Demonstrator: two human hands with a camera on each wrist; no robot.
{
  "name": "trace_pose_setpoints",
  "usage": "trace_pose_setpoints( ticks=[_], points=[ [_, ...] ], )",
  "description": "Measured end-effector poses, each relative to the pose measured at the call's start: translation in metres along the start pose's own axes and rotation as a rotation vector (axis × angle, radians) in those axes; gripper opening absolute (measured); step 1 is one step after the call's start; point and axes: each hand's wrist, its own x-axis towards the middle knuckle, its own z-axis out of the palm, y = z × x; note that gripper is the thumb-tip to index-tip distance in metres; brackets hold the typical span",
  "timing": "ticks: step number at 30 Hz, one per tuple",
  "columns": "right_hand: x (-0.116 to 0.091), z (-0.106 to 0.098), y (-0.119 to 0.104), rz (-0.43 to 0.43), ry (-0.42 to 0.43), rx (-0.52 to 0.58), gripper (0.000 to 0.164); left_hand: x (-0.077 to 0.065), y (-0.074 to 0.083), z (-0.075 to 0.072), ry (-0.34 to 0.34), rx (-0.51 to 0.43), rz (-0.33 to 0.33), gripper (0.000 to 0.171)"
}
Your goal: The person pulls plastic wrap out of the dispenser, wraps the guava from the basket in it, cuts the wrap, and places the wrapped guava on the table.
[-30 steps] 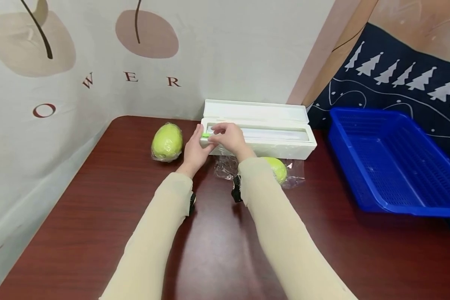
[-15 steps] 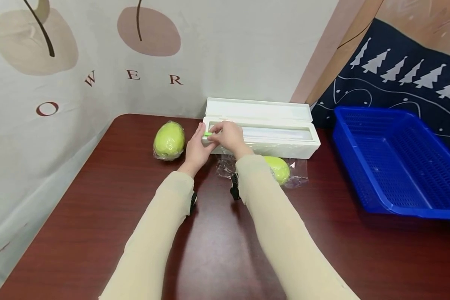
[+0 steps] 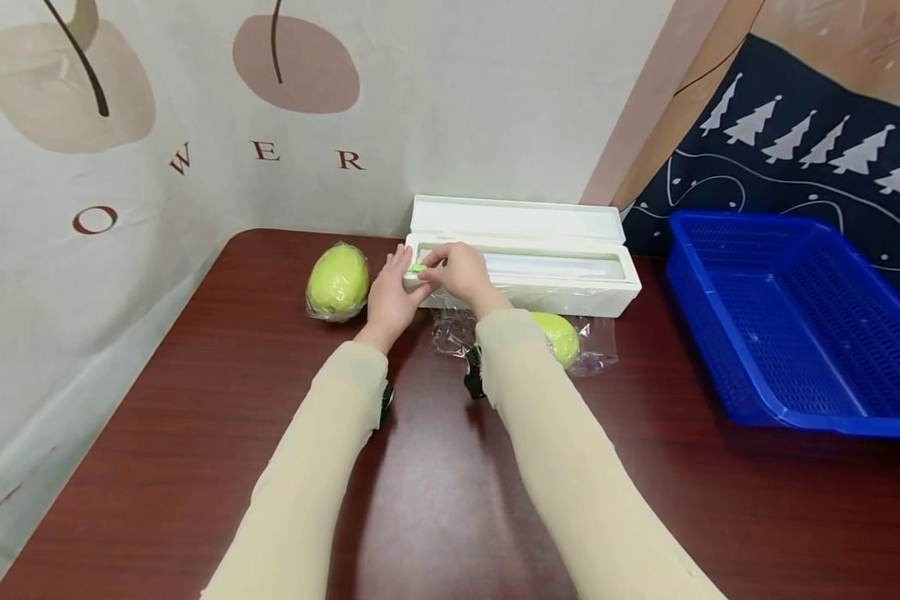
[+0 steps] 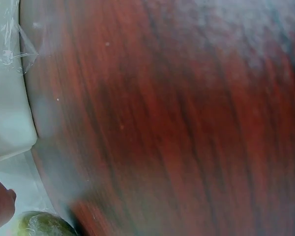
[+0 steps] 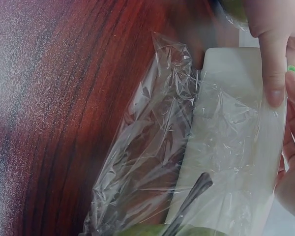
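Note:
At the back of the table stands a white cling film box, its lid raised and a clear roll inside. My left hand rests at the box's left end, fingers straight, with the thumb along the front edge. A small green slide cutter sits on that edge; my right hand pinches it between thumb and fingers. Film drapes down the box front. On the film before the box lies a yellow-green fruit with a dark stem, partly hidden by my right sleeve.
A second yellow-green fruit, wrapped in film, sits left of the box. To the right stands a blue plastic basket. A printed cloth hangs right behind the brown table.
Both hands keep their places at the left end of the box, with the green cutter still pinched. The whole view shifts slightly; the fruits and basket stay put.

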Motion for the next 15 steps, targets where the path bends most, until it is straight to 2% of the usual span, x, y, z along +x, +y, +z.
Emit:
trace_pose_setpoints(
  ticks=[3,6,15],
  points=[
    [0.0004,0.0008,0.0009,0.003,-0.008,0.011,0.022,0.0,-0.0008,0.0001,-0.029,0.052,0.039,0.077],
    [0.0003,-0.0003,0.0016,-0.009,-0.021,0.026,0.023,0.0001,-0.0012,0.0003,-0.033,0.062,0.062,0.076],
    [0.0016,-0.0083,0.0062,-0.076,-0.068,0.078,0.019,-0.0009,0.0004,-0.0008,-0.04,0.058,0.048,0.075]
  ],
)
